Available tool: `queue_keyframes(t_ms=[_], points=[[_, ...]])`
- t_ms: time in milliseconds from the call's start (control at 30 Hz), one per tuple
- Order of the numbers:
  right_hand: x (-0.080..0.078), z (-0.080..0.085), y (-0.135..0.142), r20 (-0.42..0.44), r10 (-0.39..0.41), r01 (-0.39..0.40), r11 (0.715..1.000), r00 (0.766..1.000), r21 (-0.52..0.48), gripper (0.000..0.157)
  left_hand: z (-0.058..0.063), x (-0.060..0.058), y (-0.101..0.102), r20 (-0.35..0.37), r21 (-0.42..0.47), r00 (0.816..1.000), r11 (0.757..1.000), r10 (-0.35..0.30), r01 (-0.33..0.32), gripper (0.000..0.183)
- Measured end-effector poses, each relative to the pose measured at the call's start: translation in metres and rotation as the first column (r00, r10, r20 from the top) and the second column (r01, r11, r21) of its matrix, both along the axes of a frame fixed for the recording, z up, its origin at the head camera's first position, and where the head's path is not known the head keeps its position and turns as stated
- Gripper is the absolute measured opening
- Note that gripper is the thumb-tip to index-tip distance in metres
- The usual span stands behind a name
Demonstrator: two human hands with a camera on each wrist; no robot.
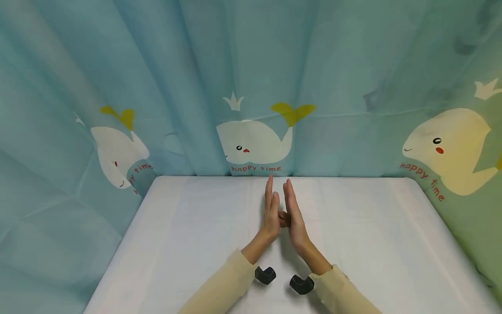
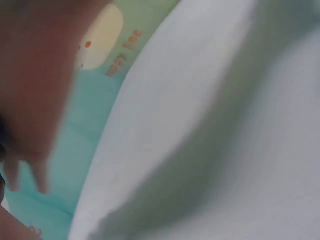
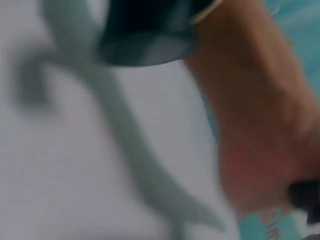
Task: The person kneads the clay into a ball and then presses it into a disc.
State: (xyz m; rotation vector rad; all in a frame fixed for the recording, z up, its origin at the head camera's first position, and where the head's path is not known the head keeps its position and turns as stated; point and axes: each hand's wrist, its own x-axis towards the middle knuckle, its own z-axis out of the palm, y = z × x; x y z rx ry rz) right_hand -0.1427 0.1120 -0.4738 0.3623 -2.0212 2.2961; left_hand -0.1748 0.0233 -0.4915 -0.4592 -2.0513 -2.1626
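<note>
Both hands are raised above the white table (image 1: 188, 235) in the head view, palms facing, fingers pointing toward the back edge. On the left hand (image 1: 270, 220), the visible fingers are straight. The right hand (image 1: 296, 224) leans toward it with long fingers extended, and the fingertips of the two stand slightly apart. Between the palms some bent fingers (image 1: 283, 219) bridge the gap; whose they are I cannot tell. No object shows in either hand. Blurred skin of a hand (image 2: 40, 90) fills the left wrist view's upper left, and a bare wrist (image 3: 250, 100) crosses the right wrist view.
A black wrist camera (image 1: 265, 275) sticks out from the left cuff and another camera (image 1: 302, 284) from the right cuff, close together. Blue-green curtains (image 1: 259, 56) printed with whales surround the table at the back and sides. Arm shadows fall across the tabletop.
</note>
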Motion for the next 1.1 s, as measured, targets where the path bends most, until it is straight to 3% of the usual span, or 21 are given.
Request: queue_keyframes(t_ms=[100, 200, 433, 600, 733, 900, 967, 1100], points=[[-0.004, 0.011, -0.005, -0.062, -0.035, 0.039, 0.996, 0.997, 0.077, 0.056, -0.007, 0.005, 0.0, 0.032, 0.067, 0.998, 0.996, -0.056, 0.053, 0.059], [-0.011, 0.017, -0.006, -0.091, -0.038, 0.048, 0.992, 0.995, 0.116, 0.058, -0.008, 0.012, 0.002, 0.047, 0.107, 0.996, 0.992, -0.073, 0.068, 0.059], [-0.02, 0.011, 0.003, -0.015, -0.036, 0.038, 0.992, 0.999, 0.123, 0.058, 0.006, 0.026, 0.006, 0.074, 0.167, 0.994, 0.984, -0.079, 0.066, 0.062], [-0.017, 0.004, 0.005, 0.005, -0.014, 0.013, 0.994, 1.0, 0.109, 0.057, 0.017, 0.024, 0.003, 0.061, 0.174, 0.997, 0.984, -0.053, 0.042, 0.062], [-0.011, 0.004, -0.001, -0.021, 0.021, -0.019, 0.996, 1.0, 0.091, 0.057, 0.019, 0.014, -0.004, 0.049, 0.131, 0.999, 0.991, -0.001, -0.005, 0.062], [-0.006, 0.009, -0.011, -0.071, 0.057, -0.051, 0.996, 0.996, 0.08, 0.059, 0.015, 0.001, -0.009, -0.045, -0.008, 0.996, 0.997, 0.083, -0.083, 0.064], [-0.007, 0.01, -0.011, -0.076, 0.035, -0.03, 0.997, 0.996, 0.074, 0.059, 0.014, 0.001, -0.009, -0.077, -0.055, 0.994, 0.995, 0.081, -0.085, 0.065], [-0.012, 0.009, -0.008, -0.059, -0.019, 0.023, 0.998, 0.998, 0.066, 0.058, 0.012, 0.01, -0.007, -0.079, -0.09, 0.997, 0.995, 0.024, -0.031, 0.064]])
